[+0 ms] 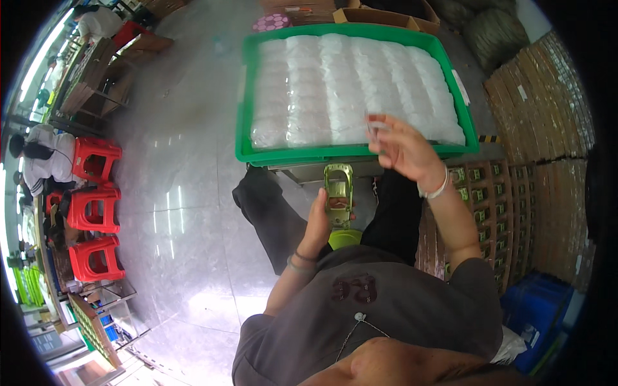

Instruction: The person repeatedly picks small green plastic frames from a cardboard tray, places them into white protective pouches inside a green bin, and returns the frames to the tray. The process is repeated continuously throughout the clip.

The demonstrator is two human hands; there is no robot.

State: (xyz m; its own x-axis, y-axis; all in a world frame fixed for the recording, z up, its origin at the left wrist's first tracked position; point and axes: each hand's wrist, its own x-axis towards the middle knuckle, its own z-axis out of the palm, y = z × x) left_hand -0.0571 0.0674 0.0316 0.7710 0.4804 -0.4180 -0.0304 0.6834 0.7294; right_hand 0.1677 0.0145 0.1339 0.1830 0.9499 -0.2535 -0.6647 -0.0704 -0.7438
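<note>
My left hand (315,224) is wrapped round the side of a shiny yellow-green frame-like part (338,217), held upright in front of my body. The part has an oblong outline with an opening at its upper end. Farther off and to the right, my right hand (409,154) is raised over the near edge of a green tray (302,155). Its fingers are curled together at a small, clear-looking thing that is too blurred to name. Rows of white, plastic-wrapped bundles (344,87) fill the tray.
Cardboard dividers (483,199) holding several green parts stand at my right, beside stacked cardboard (534,96) and a blue bin (534,305). Red stools (94,209) line the left, near a seated person (56,154). A yellow-green round object (346,238) is between my legs.
</note>
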